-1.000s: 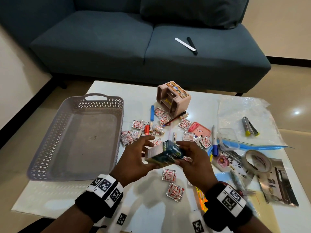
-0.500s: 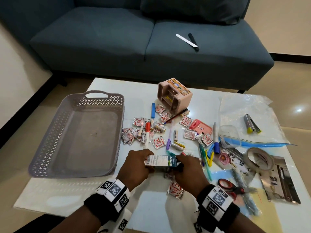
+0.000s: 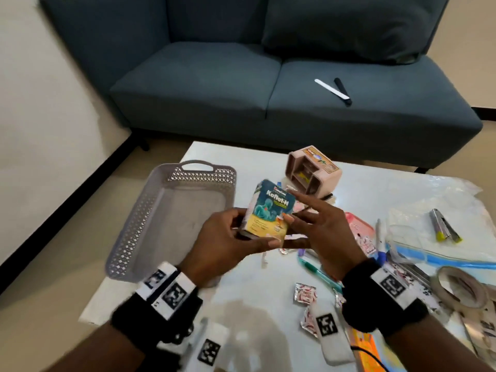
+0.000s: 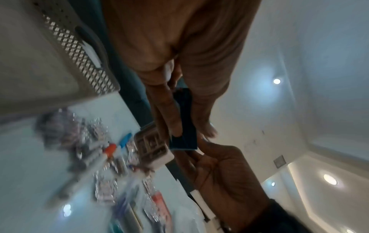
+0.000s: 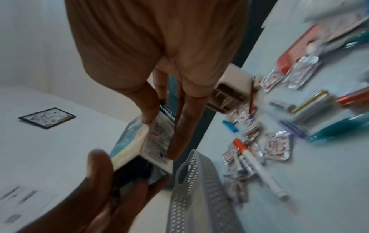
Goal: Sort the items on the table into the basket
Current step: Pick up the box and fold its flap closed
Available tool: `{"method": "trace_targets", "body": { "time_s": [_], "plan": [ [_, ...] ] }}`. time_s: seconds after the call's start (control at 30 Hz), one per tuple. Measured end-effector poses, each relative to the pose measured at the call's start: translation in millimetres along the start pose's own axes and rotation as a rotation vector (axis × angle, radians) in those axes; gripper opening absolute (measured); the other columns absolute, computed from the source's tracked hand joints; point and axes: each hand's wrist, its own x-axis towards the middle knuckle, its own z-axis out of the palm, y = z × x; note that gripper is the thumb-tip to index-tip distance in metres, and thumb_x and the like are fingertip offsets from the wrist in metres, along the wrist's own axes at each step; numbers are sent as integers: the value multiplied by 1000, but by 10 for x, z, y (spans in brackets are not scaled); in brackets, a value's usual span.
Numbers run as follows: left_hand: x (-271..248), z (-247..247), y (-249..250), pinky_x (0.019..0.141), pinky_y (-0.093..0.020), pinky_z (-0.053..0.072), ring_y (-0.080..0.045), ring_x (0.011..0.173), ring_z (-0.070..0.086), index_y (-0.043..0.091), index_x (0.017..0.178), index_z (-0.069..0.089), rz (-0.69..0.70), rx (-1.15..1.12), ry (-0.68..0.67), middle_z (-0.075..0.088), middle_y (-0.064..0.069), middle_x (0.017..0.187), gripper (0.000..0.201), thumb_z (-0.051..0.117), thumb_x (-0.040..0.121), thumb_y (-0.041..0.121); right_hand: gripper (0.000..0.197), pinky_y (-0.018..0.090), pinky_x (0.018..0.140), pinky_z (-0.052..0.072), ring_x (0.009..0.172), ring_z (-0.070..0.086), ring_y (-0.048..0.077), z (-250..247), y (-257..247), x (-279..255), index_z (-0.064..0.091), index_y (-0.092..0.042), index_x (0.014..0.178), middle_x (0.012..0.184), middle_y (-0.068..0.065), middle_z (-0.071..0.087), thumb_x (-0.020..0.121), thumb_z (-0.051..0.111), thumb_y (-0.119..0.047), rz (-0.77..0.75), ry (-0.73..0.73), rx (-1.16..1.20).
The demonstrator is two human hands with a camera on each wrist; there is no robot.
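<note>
Koflet-H box (image 3: 269, 209) up in the air above the white table (image 3: 257, 285), just right of the grey basket (image 3: 139, 226). Gripped at its lower end by left hand (image 3: 228, 244); touched along its right side by straight fingers of right hand (image 3: 326, 237).

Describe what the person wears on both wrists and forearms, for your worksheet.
The left hand and right hand are bare. Each wrist carries a black band with white blocks printed with black square codes, left and right. More white coded tags sit lower on both forearms. A thin black cable trails near the right one.
</note>
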Motion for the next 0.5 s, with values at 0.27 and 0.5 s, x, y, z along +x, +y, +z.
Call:
{"method": "trace_targets", "body": {
  "time_s": [0.27, 0.5],
  "plan": [
    [74, -1681, -55, 86, -26, 56, -5, 111, 56, 38, 151, 21, 174, 727, -147, 50, 12, 136, 117, 90, 56, 39, 32, 47, 68, 61, 76, 72, 31, 1190, -124, 420, 62, -15, 118, 90, 18, 74, 90, 65, -2, 142, -204, -225],
    [95, -2322, -666, 86, -31, 56, -7, 99, 60, 23, 152, 25, -93, 920, -318, 55, 7, 130, 114, 88, 59, 41, 20, 52, 72, 59, 91, 70, 41, 2080, 370, 801, 58, -12, 104, 104, 24, 70, 90, 63, 1, 387, -281, -430]
  ]
}}
